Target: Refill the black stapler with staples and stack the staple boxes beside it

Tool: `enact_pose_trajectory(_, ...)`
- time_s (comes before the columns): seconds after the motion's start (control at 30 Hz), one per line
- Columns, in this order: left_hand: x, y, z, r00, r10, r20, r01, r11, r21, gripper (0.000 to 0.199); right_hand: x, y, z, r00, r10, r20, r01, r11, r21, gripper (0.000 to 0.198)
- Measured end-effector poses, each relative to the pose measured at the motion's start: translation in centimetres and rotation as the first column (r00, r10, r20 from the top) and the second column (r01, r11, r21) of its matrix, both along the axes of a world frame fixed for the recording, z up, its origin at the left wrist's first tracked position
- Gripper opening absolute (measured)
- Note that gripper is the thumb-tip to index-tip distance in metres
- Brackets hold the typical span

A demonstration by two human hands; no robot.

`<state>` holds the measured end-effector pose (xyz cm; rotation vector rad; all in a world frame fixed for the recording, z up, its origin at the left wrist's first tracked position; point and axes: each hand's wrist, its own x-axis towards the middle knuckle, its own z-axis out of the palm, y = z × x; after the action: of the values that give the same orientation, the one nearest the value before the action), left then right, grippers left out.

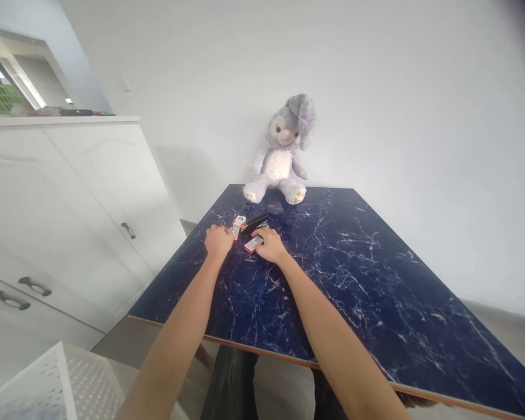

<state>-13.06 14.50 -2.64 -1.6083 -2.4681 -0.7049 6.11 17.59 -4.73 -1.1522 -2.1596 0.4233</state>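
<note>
Reaching forward over a dark blue marbled tabletop [354, 274], we stretch out both bare arms toward a small cluster of things. Our left hand [219, 241] is curled into a loose fist, knuckles up, resting on the surface; its grip looks closed, though we cannot tell whether anything is inside it. One small red and white box [235, 233] lies right against its far side. Our right hand [269, 245] lies flatter, fingers bent down, its fingertips on a second red and white box [252, 244], pressing rather than lifting; the grip is not wrapped around it. A third red and white box [239, 221] sits just beyond the left hand. We count three such boxes in all. One black stapler [255, 222] lies between the boxes, just beyond our right hand. One dark flat object [275, 206] rests farther back. One grey and white plush rabbit [283, 151] sits upright at the tabletop's far edge against the white wall. One white cabinet [61, 210] stands to the left.
</note>
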Motion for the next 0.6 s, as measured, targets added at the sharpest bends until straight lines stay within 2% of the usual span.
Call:
enact_pose_trajectory(0.17, -0.18, -0.2, 0.31, 0.999, 0.024, 0.039, -0.023, 1.0, -0.009, 0.031, -0.28, -0.49, -0.08, 0.997, -0.019, 0.068, 0.015, 0.998, 0.06, 0.033)
enact_pose_trajectory(0.47, -0.22, -0.14, 0.07, 0.996, 0.083, -0.038, -0.081, 0.995, 0.057, 0.03, -0.17, -0.66, 0.13, 0.996, -0.031, 0.084, 0.025, 0.997, 0.067, 0.034)
enact_pose_trajectory(0.53, -0.05, 0.07, 0.03, 0.998, 0.048, -0.042, -0.043, 0.993, 0.109, 0.033, -0.22, -0.69, 0.1, 0.998, -0.03, 0.063, 0.025, 0.997, 0.07, 0.035)
enact_pose_trajectory(0.6, 0.14, 0.51, 0.06, 0.998, -0.042, -0.045, 0.048, 0.989, 0.139, 0.037, -0.19, -0.61, 0.09, 0.999, -0.044, 0.007, 0.043, 0.996, 0.076, 0.038)
